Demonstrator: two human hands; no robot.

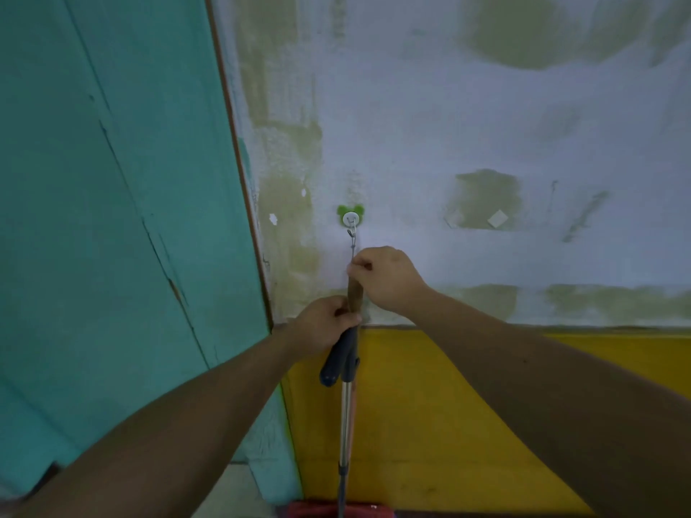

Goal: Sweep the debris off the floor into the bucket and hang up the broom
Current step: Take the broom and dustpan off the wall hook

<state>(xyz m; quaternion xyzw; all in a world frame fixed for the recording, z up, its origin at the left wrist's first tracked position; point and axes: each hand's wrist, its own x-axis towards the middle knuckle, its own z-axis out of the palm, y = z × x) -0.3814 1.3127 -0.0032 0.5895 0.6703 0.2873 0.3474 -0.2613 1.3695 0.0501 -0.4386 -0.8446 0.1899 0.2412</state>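
A green and white wall hook [350,217] is stuck to the pale wall. A thin wire loop [352,239] runs from the hook down to the brown top of the broom handle [354,295]. My right hand [385,278] pinches the loop at the handle's top end. My left hand [325,327] grips the handle just below, together with a dark blue grip [334,364] on a silver pole [346,416] that hangs alongside. Something red [318,510], cut off by the bottom edge, lies at the pole's foot. No bucket or debris is in sight.
A teal door [112,218] with a brown frame edge fills the left side. The wall's lower band is yellow [430,405]. A strip of pale floor [239,491] shows at the bottom.
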